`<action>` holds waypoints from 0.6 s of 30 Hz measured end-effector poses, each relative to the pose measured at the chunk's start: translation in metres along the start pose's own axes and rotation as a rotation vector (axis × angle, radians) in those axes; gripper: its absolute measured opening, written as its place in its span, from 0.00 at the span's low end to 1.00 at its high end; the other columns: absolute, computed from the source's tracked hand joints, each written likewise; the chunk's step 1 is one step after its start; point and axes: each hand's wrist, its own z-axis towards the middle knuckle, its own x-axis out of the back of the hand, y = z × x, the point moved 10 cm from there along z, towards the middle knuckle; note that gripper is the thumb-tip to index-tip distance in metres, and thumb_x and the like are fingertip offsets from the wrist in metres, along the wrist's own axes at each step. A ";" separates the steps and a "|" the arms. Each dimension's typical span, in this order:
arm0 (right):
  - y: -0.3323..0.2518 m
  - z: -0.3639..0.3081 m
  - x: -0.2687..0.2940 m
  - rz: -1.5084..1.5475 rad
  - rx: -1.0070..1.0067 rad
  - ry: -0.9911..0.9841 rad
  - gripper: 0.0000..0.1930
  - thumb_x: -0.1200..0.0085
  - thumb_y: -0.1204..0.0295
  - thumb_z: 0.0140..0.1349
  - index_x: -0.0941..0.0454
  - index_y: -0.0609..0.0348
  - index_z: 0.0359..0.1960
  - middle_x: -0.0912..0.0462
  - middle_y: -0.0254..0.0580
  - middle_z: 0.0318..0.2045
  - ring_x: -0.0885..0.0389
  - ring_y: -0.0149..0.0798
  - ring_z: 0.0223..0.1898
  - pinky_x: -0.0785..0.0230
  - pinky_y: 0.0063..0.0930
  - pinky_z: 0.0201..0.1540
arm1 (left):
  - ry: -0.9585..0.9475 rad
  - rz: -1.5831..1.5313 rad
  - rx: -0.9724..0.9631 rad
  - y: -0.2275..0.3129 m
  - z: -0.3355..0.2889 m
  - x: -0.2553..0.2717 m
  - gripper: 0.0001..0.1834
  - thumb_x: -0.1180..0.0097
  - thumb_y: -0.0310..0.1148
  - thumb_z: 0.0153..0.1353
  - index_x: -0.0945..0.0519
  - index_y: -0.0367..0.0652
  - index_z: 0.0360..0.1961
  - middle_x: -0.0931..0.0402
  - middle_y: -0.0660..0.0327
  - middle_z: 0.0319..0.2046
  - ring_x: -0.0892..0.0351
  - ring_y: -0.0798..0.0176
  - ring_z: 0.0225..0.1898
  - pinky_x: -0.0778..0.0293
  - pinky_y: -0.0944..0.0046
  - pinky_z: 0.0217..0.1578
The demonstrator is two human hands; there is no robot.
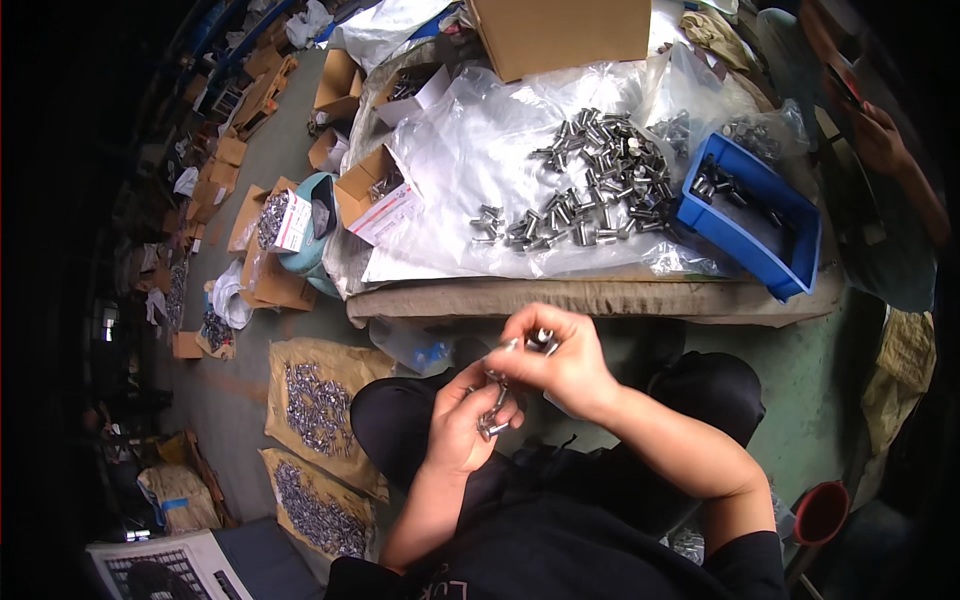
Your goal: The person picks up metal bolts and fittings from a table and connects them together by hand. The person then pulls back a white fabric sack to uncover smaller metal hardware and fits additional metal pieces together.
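Both of my hands are raised in front of my lap, close together, before the table's front edge. My left hand (460, 428) is closed around a few small shiny metal pieces (490, 425), bolt-like with a wider head. The fingertips of my right hand (568, 368) pinch near the top of the left hand's pieces. Another metal piece (543, 340) shows between the right hand's curled fingers. The fingers partly cover these pieces, so their exact kind cannot be made out. On the plastic-covered table lies a loose pile of similar metal pieces (610, 175).
A blue plastic bin (805, 255) holding some pieces stands at the table's right. Open cardboard boxes (362, 190) sit at its left. Brown sheets (285, 425) with many small parts lie on the floor at left. Another person's hand (880, 140) shows at far right.
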 end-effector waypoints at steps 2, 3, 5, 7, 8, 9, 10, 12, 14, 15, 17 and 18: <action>0.014 0.011 0.003 0.334 -0.037 -0.153 0.07 0.46 0.74 0.50 0.32 0.58 0.24 0.30 0.34 0.22 0.35 0.24 0.16 0.42 0.15 0.16 | -0.006 -0.096 0.065 0.003 0.000 -0.007 0.19 0.60 0.26 0.57 0.37 0.37 0.52 0.29 0.51 0.32 0.34 0.69 0.21 0.32 0.66 0.26; 0.014 0.012 -0.001 0.432 -0.065 -0.223 0.07 0.47 0.73 0.51 0.33 0.58 0.24 0.30 0.36 0.23 0.35 0.25 0.16 0.42 0.15 0.16 | 0.011 -0.114 0.075 0.005 0.000 -0.008 0.21 0.60 0.26 0.56 0.38 0.37 0.53 0.29 0.48 0.32 0.35 0.69 0.21 0.32 0.65 0.27; 0.026 0.010 -0.001 0.521 -0.196 -0.279 0.06 0.47 0.74 0.52 0.31 0.60 0.26 0.29 0.36 0.22 0.36 0.24 0.14 0.43 0.16 0.15 | -0.015 -0.154 0.095 0.009 0.000 -0.011 0.22 0.59 0.26 0.55 0.39 0.37 0.54 0.29 0.48 0.32 0.35 0.69 0.21 0.32 0.65 0.27; 0.024 0.009 -0.004 0.213 -0.205 -0.258 0.06 0.46 0.74 0.51 0.29 0.61 0.27 0.28 0.35 0.21 0.35 0.23 0.14 0.43 0.17 0.15 | -0.044 -0.161 0.141 0.010 -0.001 -0.014 0.28 0.58 0.25 0.51 0.44 0.38 0.57 0.29 0.49 0.31 0.35 0.69 0.21 0.32 0.67 0.26; 0.023 0.009 -0.003 -0.094 -0.206 -0.233 0.06 0.45 0.74 0.51 0.27 0.62 0.29 0.27 0.34 0.19 0.35 0.22 0.14 0.43 0.17 0.15 | -0.042 -0.164 0.140 0.013 -0.001 -0.013 0.28 0.58 0.25 0.51 0.44 0.38 0.57 0.29 0.49 0.31 0.35 0.69 0.21 0.32 0.67 0.26; 0.015 0.008 -0.006 -0.276 -0.136 -0.235 0.09 0.43 0.73 0.50 0.25 0.65 0.32 0.26 0.32 0.17 0.32 0.21 0.15 0.40 0.17 0.18 | -0.044 -0.065 0.174 0.011 -0.001 -0.012 0.30 0.57 0.24 0.51 0.45 0.38 0.57 0.29 0.49 0.30 0.35 0.70 0.21 0.33 0.68 0.25; 0.015 0.006 -0.013 -0.323 -0.082 -0.291 0.11 0.44 0.72 0.51 0.26 0.67 0.33 0.26 0.32 0.16 0.30 0.22 0.18 0.38 0.16 0.23 | -0.045 0.034 0.208 0.008 -0.001 -0.010 0.31 0.57 0.24 0.50 0.47 0.38 0.58 0.29 0.49 0.29 0.35 0.70 0.20 0.33 0.69 0.25; 0.023 0.002 -0.018 -0.418 -0.146 -0.398 0.11 0.44 0.71 0.51 0.26 0.68 0.33 0.26 0.33 0.17 0.28 0.23 0.19 0.36 0.17 0.27 | -0.036 0.096 0.218 0.010 -0.002 -0.008 0.33 0.56 0.23 0.49 0.50 0.38 0.59 0.29 0.49 0.28 0.34 0.70 0.21 0.34 0.71 0.24; 0.022 0.003 -0.018 -0.459 -0.110 -0.444 0.11 0.45 0.71 0.52 0.25 0.68 0.32 0.25 0.33 0.17 0.29 0.23 0.18 0.37 0.16 0.25 | -0.101 0.258 0.238 0.012 -0.004 -0.014 0.34 0.56 0.22 0.49 0.50 0.38 0.59 0.29 0.49 0.27 0.34 0.69 0.21 0.34 0.70 0.24; 0.022 0.002 -0.020 -0.503 -0.072 -0.491 0.10 0.46 0.71 0.53 0.25 0.68 0.31 0.25 0.34 0.18 0.30 0.22 0.17 0.38 0.16 0.23 | -0.103 0.257 0.238 0.013 -0.004 -0.014 0.34 0.56 0.22 0.49 0.50 0.38 0.59 0.29 0.49 0.27 0.34 0.69 0.21 0.34 0.70 0.24; 0.031 0.003 -0.010 -0.397 -0.190 -0.438 0.09 0.48 0.71 0.54 0.25 0.67 0.30 0.25 0.34 0.18 0.32 0.22 0.16 0.39 0.15 0.20 | -0.161 0.121 0.268 0.011 -0.005 -0.020 0.33 0.55 0.22 0.49 0.49 0.38 0.59 0.29 0.49 0.29 0.33 0.69 0.22 0.33 0.69 0.25; 0.041 0.003 -0.003 -0.287 -0.306 -0.389 0.09 0.50 0.72 0.55 0.24 0.67 0.29 0.25 0.34 0.19 0.34 0.22 0.14 0.41 0.14 0.18 | -0.160 0.121 0.268 0.012 -0.006 -0.019 0.33 0.55 0.22 0.49 0.49 0.38 0.59 0.29 0.49 0.29 0.33 0.69 0.22 0.33 0.69 0.25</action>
